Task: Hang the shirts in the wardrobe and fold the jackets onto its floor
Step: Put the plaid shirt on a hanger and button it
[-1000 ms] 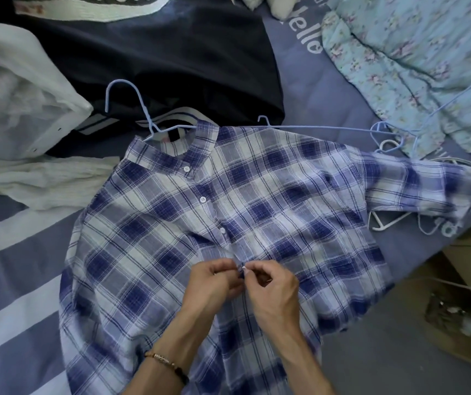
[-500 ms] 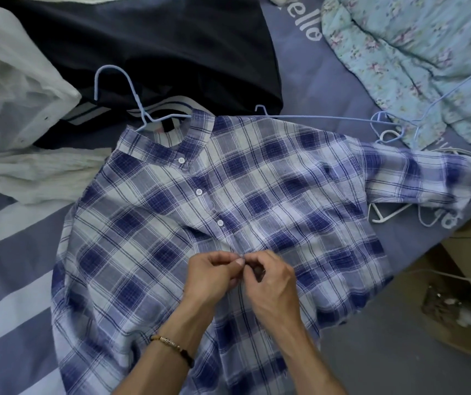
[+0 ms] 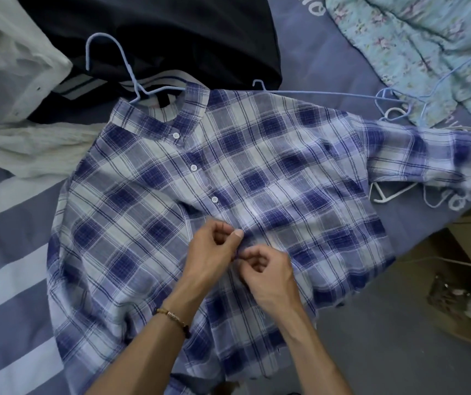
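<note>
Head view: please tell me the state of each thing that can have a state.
Plaid shirt: flat on the bed, on a hanger, top three buttons closed.
Blue hanger: inside the shirt collar, hook sticking out.
Left hand: pinches the shirt placket.
Right hand: pinches the placket too.
Floral garment: crumpled on the bed.
Spare hangers: loose on the bed.

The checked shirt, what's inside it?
A blue hanger: its hook sticks out of the checked shirt at the collar. The hanger's arms are hidden by the cloth. The shirt lies on the bed, which it covers beneath.
</note>
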Demonstrator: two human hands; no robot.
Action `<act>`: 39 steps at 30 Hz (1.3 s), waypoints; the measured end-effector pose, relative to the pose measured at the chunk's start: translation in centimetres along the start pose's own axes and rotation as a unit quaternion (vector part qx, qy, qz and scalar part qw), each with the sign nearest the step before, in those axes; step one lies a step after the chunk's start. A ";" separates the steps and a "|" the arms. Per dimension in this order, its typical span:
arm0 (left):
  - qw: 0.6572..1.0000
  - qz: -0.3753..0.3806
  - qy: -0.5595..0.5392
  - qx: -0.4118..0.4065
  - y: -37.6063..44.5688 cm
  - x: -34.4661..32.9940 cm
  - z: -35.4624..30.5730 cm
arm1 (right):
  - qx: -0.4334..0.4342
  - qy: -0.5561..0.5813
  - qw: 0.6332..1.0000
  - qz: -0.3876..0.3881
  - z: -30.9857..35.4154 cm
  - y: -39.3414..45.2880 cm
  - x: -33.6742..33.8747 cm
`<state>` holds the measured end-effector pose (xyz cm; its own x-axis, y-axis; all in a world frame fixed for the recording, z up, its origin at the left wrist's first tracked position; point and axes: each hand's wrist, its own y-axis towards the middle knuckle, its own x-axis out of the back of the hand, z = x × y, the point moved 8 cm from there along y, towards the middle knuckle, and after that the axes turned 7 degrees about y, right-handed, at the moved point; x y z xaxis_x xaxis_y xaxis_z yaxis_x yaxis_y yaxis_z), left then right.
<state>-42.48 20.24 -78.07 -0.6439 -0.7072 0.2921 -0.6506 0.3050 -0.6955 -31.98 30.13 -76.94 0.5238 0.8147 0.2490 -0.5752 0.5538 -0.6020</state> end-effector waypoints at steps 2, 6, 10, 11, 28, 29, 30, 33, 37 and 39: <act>0.988 -0.001 0.148 -0.041 -0.4 -0.5 -0.2 | -0.003 0.045 0.998 -0.043 -0.9 -0.8 2.0; 0.955 -0.019 0.278 -0.104 -1.7 -1.7 -0.3 | -0.021 -0.025 0.994 -0.107 -3.4 -1.3 5.3; 0.962 -0.031 0.252 -0.098 -3.5 -1.8 1.3 | 0.052 -0.119 0.990 -0.052 -2.2 -1.1 3.9; 0.963 -0.045 0.250 -0.087 -3.8 -1.6 1.9 | 0.072 -0.143 0.986 -0.041 -1.7 -0.9 3.2; 0.987 -0.027 -0.148 0.047 -6.2 -3.5 3.6 | 0.029 -0.011 0.998 -0.051 -0.4 -1.9 3.4; 0.988 -0.028 -0.146 0.042 -6.2 -3.5 3.5 | 0.024 -0.004 0.998 -0.052 -0.4 -2.0 3.4; 0.988 -0.026 -0.147 0.038 -6.3 -3.6 3.4 | 0.021 0.000 0.998 -0.051 -0.5 -2.0 3.4; 0.987 -0.020 -0.156 0.036 -6.5 -3.7 3.1 | 0.021 -0.003 0.999 -0.050 -0.5 -2.0 3.3; 0.985 0.008 -0.169 0.035 -6.8 -3.8 2.9 | 0.025 -0.023 0.998 -0.049 -0.7 -1.9 3.4; 0.982 0.018 -0.183 0.040 -6.8 -3.8 2.8 | 0.032 -0.033 0.998 -0.038 -0.6 -2.0 3.5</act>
<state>-34.51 19.02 -76.28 -0.4688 -0.8831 0.0209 -0.5872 0.2938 -0.7542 -28.65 31.76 -75.39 0.5269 0.7778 0.3428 -0.5749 0.6231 -0.5303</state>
